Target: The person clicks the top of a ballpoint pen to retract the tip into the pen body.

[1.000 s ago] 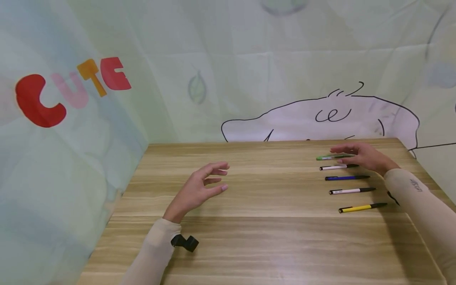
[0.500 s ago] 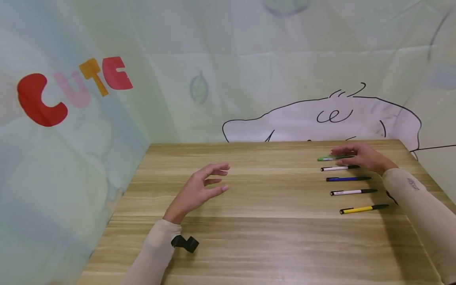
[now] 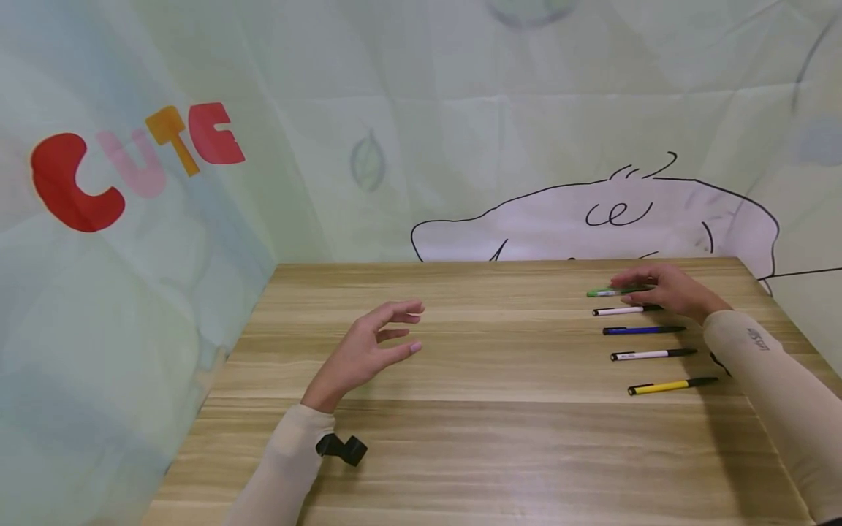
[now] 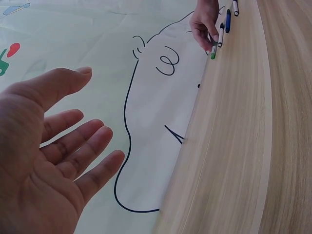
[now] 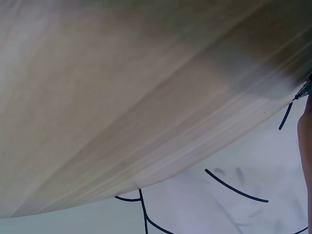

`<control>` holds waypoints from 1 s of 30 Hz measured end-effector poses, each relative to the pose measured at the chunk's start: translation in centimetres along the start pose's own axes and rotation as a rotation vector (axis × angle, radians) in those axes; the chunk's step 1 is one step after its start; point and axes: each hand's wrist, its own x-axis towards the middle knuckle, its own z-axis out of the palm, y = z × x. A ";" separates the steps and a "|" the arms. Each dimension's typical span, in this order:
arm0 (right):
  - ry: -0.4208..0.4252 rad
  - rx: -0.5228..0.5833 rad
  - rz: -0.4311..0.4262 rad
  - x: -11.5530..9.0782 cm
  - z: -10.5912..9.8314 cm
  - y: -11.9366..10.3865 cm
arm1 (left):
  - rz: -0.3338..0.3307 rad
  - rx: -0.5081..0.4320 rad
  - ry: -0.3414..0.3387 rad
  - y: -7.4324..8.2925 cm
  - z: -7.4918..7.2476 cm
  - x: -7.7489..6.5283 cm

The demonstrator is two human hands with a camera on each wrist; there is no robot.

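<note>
A green pen point(image 3: 600, 293) lies near the far edge of the table, toward the right. My right hand point(image 3: 674, 290) is over its right part, thumb and fingers to either side; whether they pinch it I cannot tell. In the right wrist view a dark pen tip point(image 5: 303, 90) shows beside the hand at the right border. Nearer the front, one below another, lie a white pen point(image 3: 618, 311), a blue pen point(image 3: 634, 331), another white pen point(image 3: 641, 356) and a yellow pen point(image 3: 664, 386). My left hand point(image 3: 362, 351) hovers over the table's left half, fingers loosely bent, holding nothing.
The wood-grain table point(image 3: 500, 453) meets a printed cloth backdrop point(image 3: 316, 131) at its far and left edges. A black wrist camera point(image 3: 345, 449) is strapped at the left cuff. The right forearm point(image 3: 776, 380) runs along the table's right edge.
The head view has shifted slightly. The right sleeve has swung a little to the left, while the right hand stays at the green pen. Left hand and pens keep their places.
</note>
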 end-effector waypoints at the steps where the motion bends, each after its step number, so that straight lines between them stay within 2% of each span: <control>1: 0.005 -0.005 -0.003 0.0 0.0 0.0 | -0.001 0.002 0.000 0.0 0.0 0.0; 9: 0.012 -0.028 0.003 0.1 0.2 0.0 | 0.018 -0.004 -0.004 -0.3 0.0 0.0; 30: 0.007 -0.119 -0.047 0.4 -0.3 0.0 | 0.016 -0.017 -0.001 -0.2 0.1 0.3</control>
